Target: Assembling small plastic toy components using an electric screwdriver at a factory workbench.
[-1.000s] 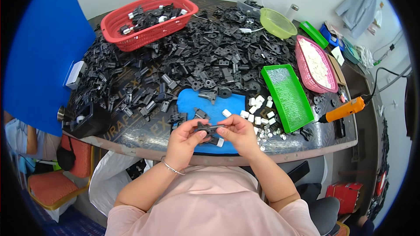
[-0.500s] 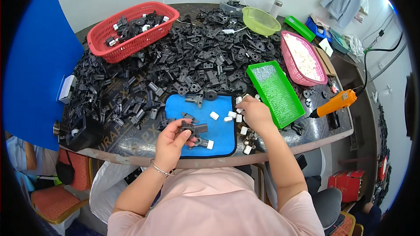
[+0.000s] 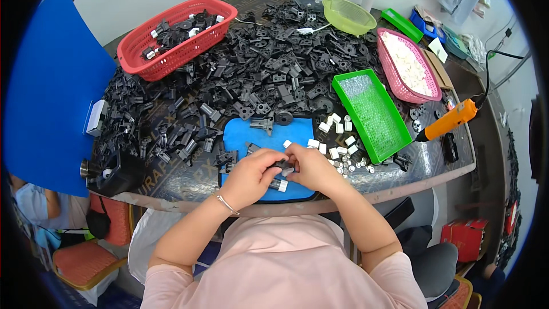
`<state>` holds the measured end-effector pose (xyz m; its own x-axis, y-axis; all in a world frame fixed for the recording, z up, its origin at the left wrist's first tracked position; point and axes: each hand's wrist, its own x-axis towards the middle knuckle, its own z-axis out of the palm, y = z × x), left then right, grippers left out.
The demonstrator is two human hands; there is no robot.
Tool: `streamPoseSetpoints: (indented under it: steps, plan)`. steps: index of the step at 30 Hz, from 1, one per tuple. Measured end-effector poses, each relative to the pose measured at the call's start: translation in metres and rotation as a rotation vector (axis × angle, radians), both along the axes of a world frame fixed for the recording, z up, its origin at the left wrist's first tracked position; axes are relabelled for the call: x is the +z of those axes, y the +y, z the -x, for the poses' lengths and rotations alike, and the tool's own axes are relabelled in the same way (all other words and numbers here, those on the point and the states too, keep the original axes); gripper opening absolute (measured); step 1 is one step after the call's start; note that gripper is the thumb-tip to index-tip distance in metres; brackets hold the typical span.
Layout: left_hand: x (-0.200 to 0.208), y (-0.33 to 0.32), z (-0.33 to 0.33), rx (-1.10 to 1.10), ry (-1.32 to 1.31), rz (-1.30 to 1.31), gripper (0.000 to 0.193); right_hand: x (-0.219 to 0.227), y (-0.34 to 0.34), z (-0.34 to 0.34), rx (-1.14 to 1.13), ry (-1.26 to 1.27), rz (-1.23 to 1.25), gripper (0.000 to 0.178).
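Note:
Over the blue mat (image 3: 237,131) my two hands meet at a black plastic part (image 3: 281,164). My left hand (image 3: 250,176) pinches this part between thumb and fingers. The fingers of my right hand (image 3: 311,167) close on its other end, where a small pale bit (image 3: 287,171) shows; most of it is hidden. Below the hands lies another black part with a white cap (image 3: 282,185), and a loose white cap (image 3: 287,143) is just above my right fingertips. A black tubular part (image 3: 262,124) and a round black disc (image 3: 283,117) sit by the mat's far edge.
Loose white caps (image 3: 342,150) and small metal pieces lie right of the mat, beside a green tray (image 3: 407,137). An orange electric screwdriver (image 3: 452,121) hangs at right. Black parts (image 3: 274,63) heap behind, between a red basket (image 3: 171,56) and a pink basket (image 3: 437,92).
My right hand has left the white caps and come left to the black part. My left hand has moved right with that part, so both hands now meet. The view has shifted slightly.

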<state>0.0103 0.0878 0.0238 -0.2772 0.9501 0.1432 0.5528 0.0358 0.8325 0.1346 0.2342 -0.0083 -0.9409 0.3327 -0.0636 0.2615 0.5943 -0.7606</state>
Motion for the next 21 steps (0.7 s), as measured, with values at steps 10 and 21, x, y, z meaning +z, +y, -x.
streamPoseSetpoints:
  steps: [10,21]
  plan:
    - [0.006,0.015,-0.007,-0.121,0.240,0.173,0.025,-0.014,-0.006,-0.008,-0.162,0.080,0.073,0.042]
    - [0.009,0.032,-0.020,-0.187,0.516,0.320,0.029,-0.005,-0.006,-0.015,-0.156,0.067,0.078,0.031]
